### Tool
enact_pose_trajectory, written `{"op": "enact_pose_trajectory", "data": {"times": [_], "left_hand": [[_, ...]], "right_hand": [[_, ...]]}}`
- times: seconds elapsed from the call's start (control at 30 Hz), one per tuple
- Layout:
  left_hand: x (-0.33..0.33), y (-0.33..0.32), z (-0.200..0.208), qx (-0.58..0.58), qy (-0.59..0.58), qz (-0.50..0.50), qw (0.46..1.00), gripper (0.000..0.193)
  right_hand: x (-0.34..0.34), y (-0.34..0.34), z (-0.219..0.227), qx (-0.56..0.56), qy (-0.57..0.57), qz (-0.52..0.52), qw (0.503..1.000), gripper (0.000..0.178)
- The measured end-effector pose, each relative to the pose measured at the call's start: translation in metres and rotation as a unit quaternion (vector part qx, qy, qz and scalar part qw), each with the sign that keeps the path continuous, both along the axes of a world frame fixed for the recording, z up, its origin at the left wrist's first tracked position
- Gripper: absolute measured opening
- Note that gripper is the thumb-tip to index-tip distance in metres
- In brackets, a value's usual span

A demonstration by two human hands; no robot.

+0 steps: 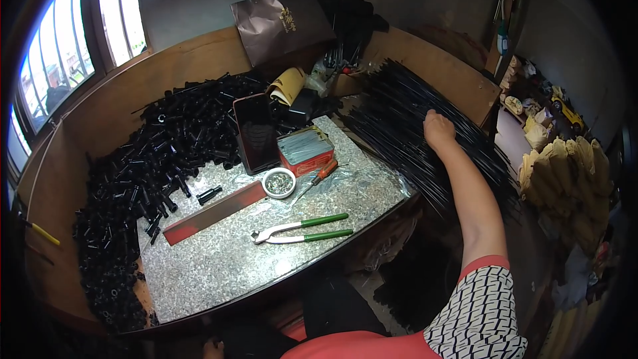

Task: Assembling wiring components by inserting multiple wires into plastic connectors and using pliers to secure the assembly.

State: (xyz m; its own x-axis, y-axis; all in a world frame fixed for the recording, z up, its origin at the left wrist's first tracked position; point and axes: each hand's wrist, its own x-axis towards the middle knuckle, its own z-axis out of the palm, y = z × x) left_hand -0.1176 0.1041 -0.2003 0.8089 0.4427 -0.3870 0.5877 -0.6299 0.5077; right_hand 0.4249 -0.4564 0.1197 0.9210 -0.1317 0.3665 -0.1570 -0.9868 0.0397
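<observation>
My right arm reaches out to a large bundle of long, thin black rods [405,103] at the right of the table. There my right hand [439,130] rests on the rods, its fingers curled in. What they hold, if anything, is hidden. Only a small part of my left hand [213,350] shows at the lower edge, low beside my leg, and its fingers cannot be made out. End-cutting pincers [302,229] with green handles lie on the speckled board [219,269], jaws to the left. A screwdriver [319,178] with an orange handle lies behind them.
Many short black tubular parts [166,136] are heaped at the left. On the board are a reddish bar [212,214], a white bowl [279,183] of small pieces, a red box [307,149] of thin metal pins and a propped phone [256,131]. A dark paper bag [282,26] stands behind.
</observation>
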Motion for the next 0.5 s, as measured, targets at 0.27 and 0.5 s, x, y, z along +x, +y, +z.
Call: {"op": "enact_pose_trajectory", "data": {"times": [0.27, 0.5], "left_hand": [[-0.007, 0.013, -0.004, 0.002, 0.008, 0.033, 0.999, 0.051], [-0.005, 0.008, 0.005, 0.005, 0.007, 0.009, 1.000, 0.052]], "right_hand": [[-0.026, -0.006, 0.026, 0.049, -0.035, 0.065, 0.996, 0.027], [-0.023, -0.018, 0.030, 0.037, -0.016, 0.059, 0.997, 0.022]]}}
